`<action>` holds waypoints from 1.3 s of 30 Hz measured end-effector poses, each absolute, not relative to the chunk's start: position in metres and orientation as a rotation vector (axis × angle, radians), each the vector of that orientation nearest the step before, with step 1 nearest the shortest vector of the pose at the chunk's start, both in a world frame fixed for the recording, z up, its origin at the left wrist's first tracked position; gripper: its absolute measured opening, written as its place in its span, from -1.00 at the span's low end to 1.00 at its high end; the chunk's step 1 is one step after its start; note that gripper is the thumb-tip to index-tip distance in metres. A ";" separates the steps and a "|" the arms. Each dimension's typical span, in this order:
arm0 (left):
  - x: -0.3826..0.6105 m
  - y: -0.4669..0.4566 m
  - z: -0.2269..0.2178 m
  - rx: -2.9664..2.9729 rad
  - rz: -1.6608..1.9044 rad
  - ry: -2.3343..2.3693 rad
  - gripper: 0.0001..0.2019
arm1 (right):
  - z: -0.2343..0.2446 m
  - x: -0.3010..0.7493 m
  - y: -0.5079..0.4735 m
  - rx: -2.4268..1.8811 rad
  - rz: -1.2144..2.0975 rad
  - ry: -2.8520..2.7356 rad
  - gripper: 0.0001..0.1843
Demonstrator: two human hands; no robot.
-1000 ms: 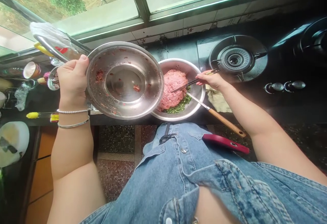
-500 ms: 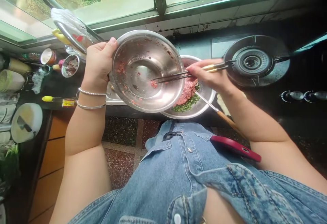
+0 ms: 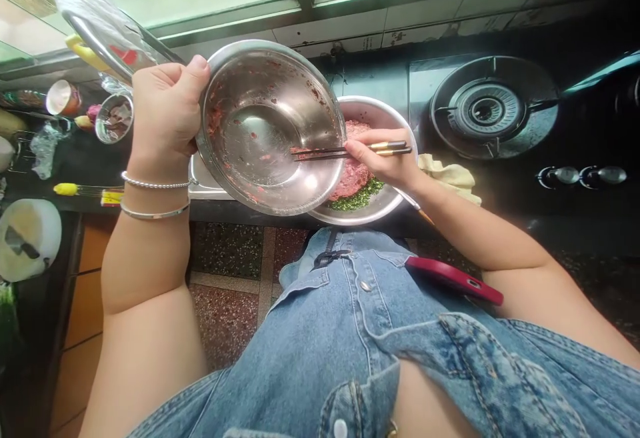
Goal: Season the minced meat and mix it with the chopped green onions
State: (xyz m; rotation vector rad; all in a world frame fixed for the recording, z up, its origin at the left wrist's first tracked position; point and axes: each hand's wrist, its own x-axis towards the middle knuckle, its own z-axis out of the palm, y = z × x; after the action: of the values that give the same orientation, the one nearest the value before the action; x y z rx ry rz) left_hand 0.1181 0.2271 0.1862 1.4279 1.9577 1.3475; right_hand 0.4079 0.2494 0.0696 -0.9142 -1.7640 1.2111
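Observation:
My left hand (image 3: 163, 115) grips the rim of a steel bowl (image 3: 250, 85) smeared with bits of red mince, tilted toward a second steel bowl (image 3: 395, 115) on the counter. That second bowl holds pink minced meat (image 3: 353, 175) and chopped greens (image 3: 363, 197). My right hand (image 3: 385, 161) is closed on a pair of dark chopsticks (image 3: 350, 151), whose tips reach into the tilted bowl near its right side.
A gas burner (image 3: 493, 108) sits at the right with knobs (image 3: 580, 175) in front. A yellowish cloth (image 3: 450, 175) lies beside the meat bowl. A red phone (image 3: 455, 280) rests by my denim clothing. Cups, a small steel bowl (image 3: 114, 118) and a white lid (image 3: 27, 238) crowd the left.
The chopsticks moved from the meat bowl into the tilted bowl and have shifted toward its right side. The tilted bowl rose and leaned further over the meat bowl.

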 end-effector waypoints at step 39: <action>0.157 0.227 0.203 1.898 1.339 1.870 -0.54 | 0.058 0.445 0.289 -1.000 1.262 -1.530 -0.79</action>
State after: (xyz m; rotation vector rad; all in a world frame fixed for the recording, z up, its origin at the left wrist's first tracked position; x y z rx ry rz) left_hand 0.1565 0.2269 0.2025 1.8975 1.8702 1.3395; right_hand 0.4453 0.2890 0.0577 -1.0000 -1.5295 1.2621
